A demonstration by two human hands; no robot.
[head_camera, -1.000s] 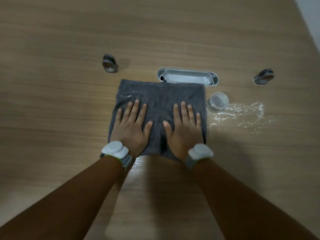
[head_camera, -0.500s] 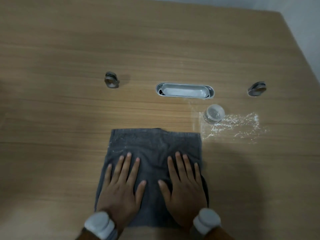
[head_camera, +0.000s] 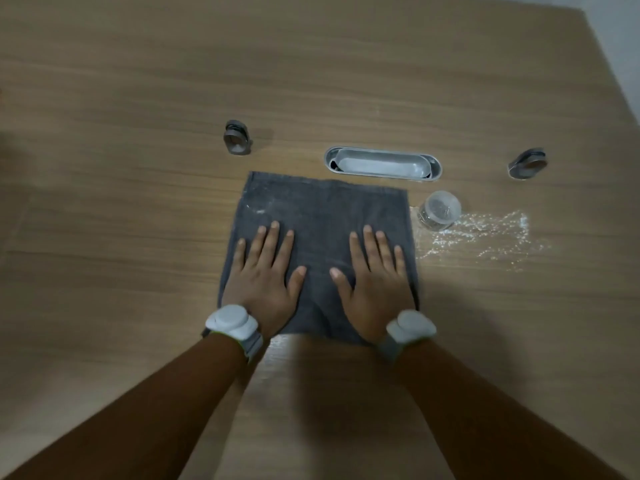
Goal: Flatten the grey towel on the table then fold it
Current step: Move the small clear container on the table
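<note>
The grey towel (head_camera: 322, 216) lies spread as a rough square on the wooden table (head_camera: 138, 81), with faint white dust near its far left corner. My left hand (head_camera: 265, 275) rests palm down on the towel's left half, fingers spread. My right hand (head_camera: 374, 277) presses flat on the right half in the same way. Both wrists wear grey bands with a white puck. The towel's near edge is partly hidden under my wrists.
A silver oval cable tray (head_camera: 382, 164) is set into the table just beyond the towel. A small clear jar (head_camera: 439, 211) lies right of the towel beside spilled white powder (head_camera: 485, 237). Two small metal fittings (head_camera: 236, 137) (head_camera: 527, 163) stand at left and right.
The view tipped up and then back down, so the towel and hands shifted in the picture. My hands stay flat on the towel; the towel's far edge again lies close to the cable tray.
</note>
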